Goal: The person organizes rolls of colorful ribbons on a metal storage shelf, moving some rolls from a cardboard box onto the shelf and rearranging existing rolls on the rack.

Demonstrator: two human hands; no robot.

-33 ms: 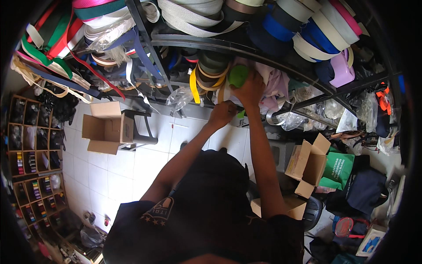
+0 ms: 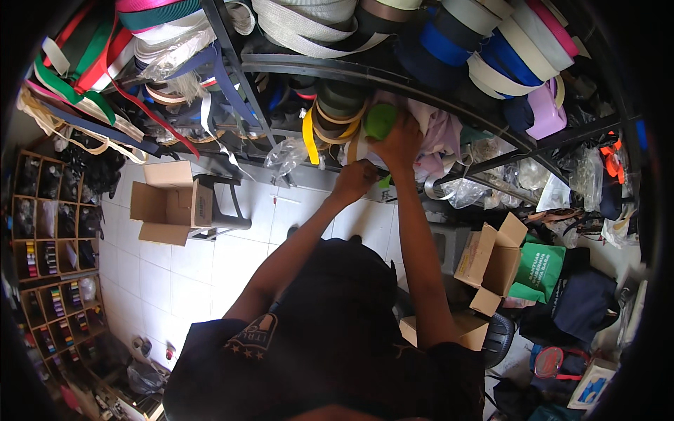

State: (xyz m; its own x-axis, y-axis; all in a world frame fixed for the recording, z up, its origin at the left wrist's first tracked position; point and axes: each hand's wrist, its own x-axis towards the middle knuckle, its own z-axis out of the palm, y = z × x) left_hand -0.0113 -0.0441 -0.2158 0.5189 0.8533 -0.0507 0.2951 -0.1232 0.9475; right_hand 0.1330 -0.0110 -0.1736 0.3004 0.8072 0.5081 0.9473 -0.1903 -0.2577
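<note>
On the lower shelf of the rack, my right hand [image 2: 401, 142] is wrapped round a bright green roll [image 2: 380, 122], which looks like rolled strap. My left hand [image 2: 355, 182] is just below and to the left, its fingers pinched together at the shelf's front edge. What those fingers hold is hidden. A small green end [image 2: 384, 182] hangs between the two hands, perhaps part of the roll. Left of the green roll stand dark and tan strap rolls [image 2: 340, 112] and a hanging yellow strap [image 2: 309, 139]. Pale lilac fabric [image 2: 439, 137] is bunched behind and right of my right hand.
The black metal rack [image 2: 330, 69] crosses above my hands, with webbing rolls [image 2: 302, 24] on top. An open carton [image 2: 165, 205] rests on a dark stool at left; another carton [image 2: 491, 259] stands at right by a green bag [image 2: 539, 270]. A wooden cubbyhole shelf [image 2: 57, 281] lines the left.
</note>
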